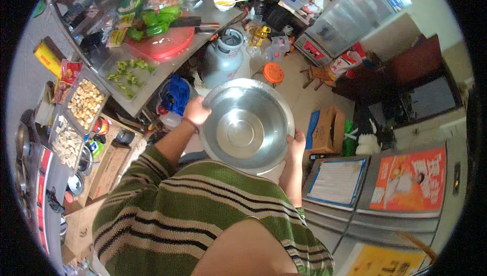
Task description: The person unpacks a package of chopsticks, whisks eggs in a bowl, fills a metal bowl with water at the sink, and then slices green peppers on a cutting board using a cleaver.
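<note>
A large stainless steel basin (243, 131) is held level in front of my body, and I see only bare metal inside it. My left hand (197, 109) grips its rim on the left, thumb over the edge. On the opposite side, my right hand (296, 143) clasps the rim, its fingers partly hidden behind the metal. Past the basin stands a grey gas cylinder (223, 61). A blue cloth (175, 91) hangs near my left hand, over what looks like a bin.
The steel counter (142, 103) holds a red cutting board (167, 44), green peppers (159, 19), a cleaver (188, 22) and a tray of cut pepper (131, 76). An orange stool (273, 72) and cardboard box (323, 131) stand on the floor. A steel refrigerator (335, 215) is at right.
</note>
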